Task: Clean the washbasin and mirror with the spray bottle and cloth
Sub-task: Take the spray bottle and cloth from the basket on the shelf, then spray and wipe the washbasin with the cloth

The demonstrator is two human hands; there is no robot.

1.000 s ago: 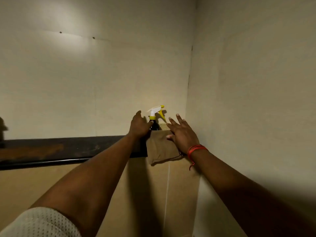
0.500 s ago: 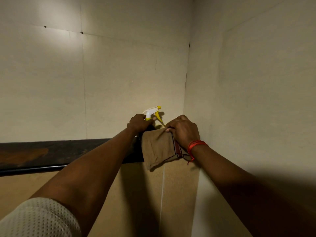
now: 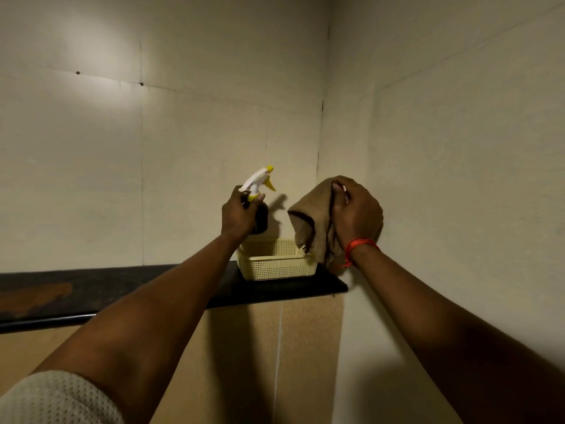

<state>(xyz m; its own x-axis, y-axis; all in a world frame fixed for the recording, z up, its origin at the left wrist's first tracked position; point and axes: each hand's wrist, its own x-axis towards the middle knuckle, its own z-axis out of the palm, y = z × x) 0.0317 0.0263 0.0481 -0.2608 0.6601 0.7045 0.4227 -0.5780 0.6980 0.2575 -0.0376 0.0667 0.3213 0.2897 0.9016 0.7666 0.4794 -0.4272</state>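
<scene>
- The spray bottle [image 3: 256, 194] is gripped around its neck by the left hand [image 3: 240, 216], held up above the left end of the basket [image 3: 276, 264].
- The brown cloth [image 3: 310, 220] is bunched in the closed right hand [image 3: 357, 217], hanging over the basket's right end, near the corner.
- The cream basket is parked on a dark shelf [image 3: 122, 286].
- A red thread [image 3: 359, 244] is tied round the right wrist.
</scene>
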